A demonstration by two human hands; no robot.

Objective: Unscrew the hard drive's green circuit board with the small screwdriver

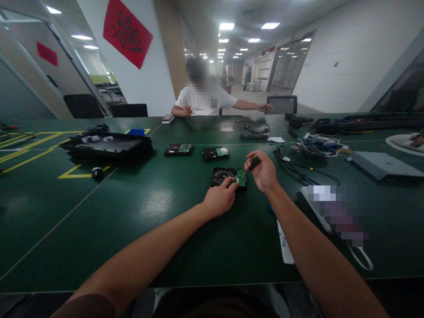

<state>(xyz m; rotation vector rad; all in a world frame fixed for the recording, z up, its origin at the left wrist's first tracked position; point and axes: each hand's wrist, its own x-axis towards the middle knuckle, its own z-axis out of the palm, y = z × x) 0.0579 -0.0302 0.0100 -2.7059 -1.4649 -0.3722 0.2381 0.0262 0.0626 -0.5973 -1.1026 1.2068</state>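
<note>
A black hard drive (pixel 222 176) with a green circuit board lies on the dark green table (pixel 139 207) straight in front of me. My left hand (pixel 219 198) rests on its near edge, fingers pressed against the drive and holding it down. My right hand (pixel 261 171) hovers just right of the drive, closed round a small dark screwdriver (pixel 254 161) with a yellow mark, its tip pointing down toward the circuit board.
Two more hard drives (pixel 179 149) (pixel 216 153) lie farther back. A black tray (pixel 107 146) sits at the left, with cables (pixel 298 165) and tools at the right. A white strip (pixel 285 245) lies near my right forearm. A person in a white shirt (pixel 205 100) sits across.
</note>
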